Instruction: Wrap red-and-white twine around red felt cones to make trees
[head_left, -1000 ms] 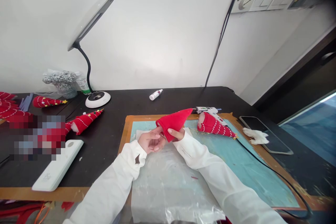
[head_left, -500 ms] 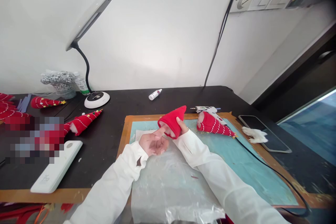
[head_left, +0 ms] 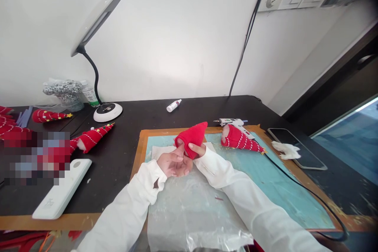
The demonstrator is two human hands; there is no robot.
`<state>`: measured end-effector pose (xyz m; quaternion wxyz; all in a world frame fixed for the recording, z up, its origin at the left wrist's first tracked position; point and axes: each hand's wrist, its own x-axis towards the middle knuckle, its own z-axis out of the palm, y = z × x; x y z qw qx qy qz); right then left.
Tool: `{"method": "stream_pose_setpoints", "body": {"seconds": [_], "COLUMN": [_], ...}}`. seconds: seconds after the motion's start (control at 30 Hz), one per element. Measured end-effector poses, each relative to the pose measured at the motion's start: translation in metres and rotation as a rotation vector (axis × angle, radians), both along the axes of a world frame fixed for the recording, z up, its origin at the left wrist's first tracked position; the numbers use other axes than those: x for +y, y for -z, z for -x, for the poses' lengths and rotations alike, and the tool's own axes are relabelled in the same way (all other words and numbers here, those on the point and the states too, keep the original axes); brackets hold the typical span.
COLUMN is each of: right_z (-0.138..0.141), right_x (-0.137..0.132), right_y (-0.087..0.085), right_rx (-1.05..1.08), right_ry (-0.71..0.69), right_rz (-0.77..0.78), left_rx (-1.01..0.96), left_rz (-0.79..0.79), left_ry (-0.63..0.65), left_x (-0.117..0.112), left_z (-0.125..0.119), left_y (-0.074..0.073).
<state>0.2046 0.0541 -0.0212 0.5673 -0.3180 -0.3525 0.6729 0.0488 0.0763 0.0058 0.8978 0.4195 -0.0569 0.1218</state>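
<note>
**Red felt cone point(head_left: 191, 138) held above blue mat point(head_left: 283, 193)**

Cone is in the right hand point(head_left: 197, 150), over the mat's far left area, just above a plastic sheet point(head_left: 191, 212). Long axis runs from open base at about 7 o'clock to tip at about 1 o'clock. Right hand is closed on the cone's lower side, fingers against the felt. Left hand point(head_left: 174, 164) is open, palm up, fingertips touching near the base; cannot tell if any finger is inside. Base seems turned toward the left hand to keep the opening within reach. Striped cone point(head_left: 240, 139) lies near, at 3 o'clock, tip toward 4 o'clock. Glue gun point(head_left: 228, 122) sits at 2 o'clock on the bench point(head_left: 153, 114). Sheet probably shields the mat. Power bank point(head_left: 60, 189) lies well off at 9 o'clock.
</note>
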Motion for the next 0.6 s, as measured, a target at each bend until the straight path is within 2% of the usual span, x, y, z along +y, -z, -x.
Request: {"method": "stream_pose_setpoints", "body": {"seconds": [0.13, 0.3, 0.47, 0.6], "right_z": [0.0, -0.016, -0.032, -0.019], "right_x": [-0.003, 0.002, 0.007, 0.006], "right_y": [-0.019, -0.037, -0.033, -0.026], "right_rx": [0.06, 0.249, 0.321, 0.309], "right_ry": [-0.003, 0.248, 0.407, 0.339], "right_rz": [-0.073, -0.104, -0.066, -0.047], "left_rx": [0.017, 0.064, 0.062, 0.051], "left_rz": [0.002, 0.01, 0.001, 0.009], "left_ry": [-0.033, -0.068, -0.03, -0.021], "left_x": [0.003, 0.005, 0.004, 0.003], "left_z": [0.003, 0.006, 0.005, 0.003], "left_y": [0.002, 0.001, 0.001, 0.0]}}
